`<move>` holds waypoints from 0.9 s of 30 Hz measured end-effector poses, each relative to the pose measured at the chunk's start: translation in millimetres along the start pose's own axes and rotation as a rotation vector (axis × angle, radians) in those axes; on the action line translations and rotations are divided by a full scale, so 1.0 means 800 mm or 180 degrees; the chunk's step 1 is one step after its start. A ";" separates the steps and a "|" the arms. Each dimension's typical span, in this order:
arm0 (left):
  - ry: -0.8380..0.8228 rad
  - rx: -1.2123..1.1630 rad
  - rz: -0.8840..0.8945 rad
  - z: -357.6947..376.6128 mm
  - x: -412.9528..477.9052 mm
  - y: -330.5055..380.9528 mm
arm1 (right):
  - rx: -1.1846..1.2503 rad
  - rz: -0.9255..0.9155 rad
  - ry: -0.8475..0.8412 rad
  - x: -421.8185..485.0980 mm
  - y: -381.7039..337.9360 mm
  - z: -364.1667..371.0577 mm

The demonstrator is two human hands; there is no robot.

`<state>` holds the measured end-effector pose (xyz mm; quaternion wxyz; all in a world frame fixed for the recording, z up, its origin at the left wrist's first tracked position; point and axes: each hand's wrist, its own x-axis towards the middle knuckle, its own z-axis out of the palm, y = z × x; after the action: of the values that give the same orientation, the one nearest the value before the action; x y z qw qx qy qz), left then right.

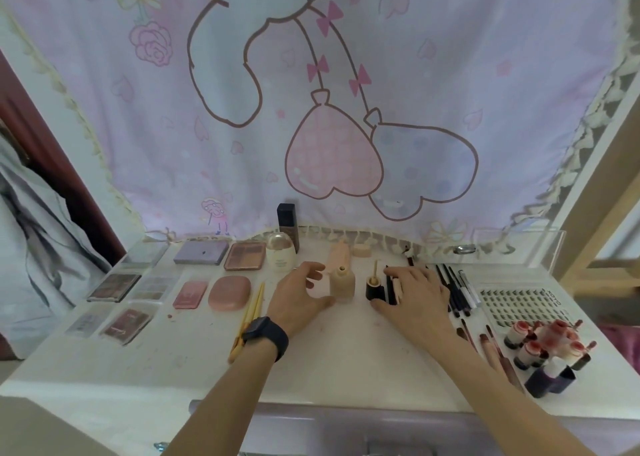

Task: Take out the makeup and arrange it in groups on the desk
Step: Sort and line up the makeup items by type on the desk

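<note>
Makeup lies in groups on the white desk (346,362). A beige foundation bottle (343,282) stands uncapped at the centre. My left hand (301,300) curves loosely just left of it, thumb near its base, fingers not closed round it. To the bottle's right stands its black cap with a wand (375,287). My right hand (414,294) lies flat beside that cap, fingers spread over a few black pencils (393,287). Eyeshadow palettes (114,287) and pink compacts (229,293) fill the left side.
Yellow scissors (254,312) lie left of my left wrist. Behind the bottle are a peach tube (341,253), a white egg-shaped bottle (280,251) and a dark tall bottle (286,220). Right side: pencils (457,291), a lash tray (516,305), lip tints (543,346), a clear box (519,248).
</note>
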<state>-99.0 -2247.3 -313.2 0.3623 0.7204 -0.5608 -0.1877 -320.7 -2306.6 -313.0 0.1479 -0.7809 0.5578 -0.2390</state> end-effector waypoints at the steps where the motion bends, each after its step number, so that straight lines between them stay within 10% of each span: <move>1: 0.0098 -0.0015 0.0019 -0.007 -0.002 -0.004 | 0.0133 -0.0041 0.0164 -0.014 0.001 -0.001; 9: 0.1119 0.0007 -0.0425 -0.063 0.007 -0.026 | 0.0089 -0.1066 0.0639 -0.118 0.014 0.026; 27: 0.0832 0.0672 -0.1019 -0.062 0.065 -0.047 | -0.0052 -0.1367 0.0757 -0.137 0.026 0.043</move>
<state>-24.4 -2276.8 -300.5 0.3202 0.8523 -0.4041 -0.0881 -347.6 -2211.5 -375.3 0.0207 -0.8492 0.3944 -0.3506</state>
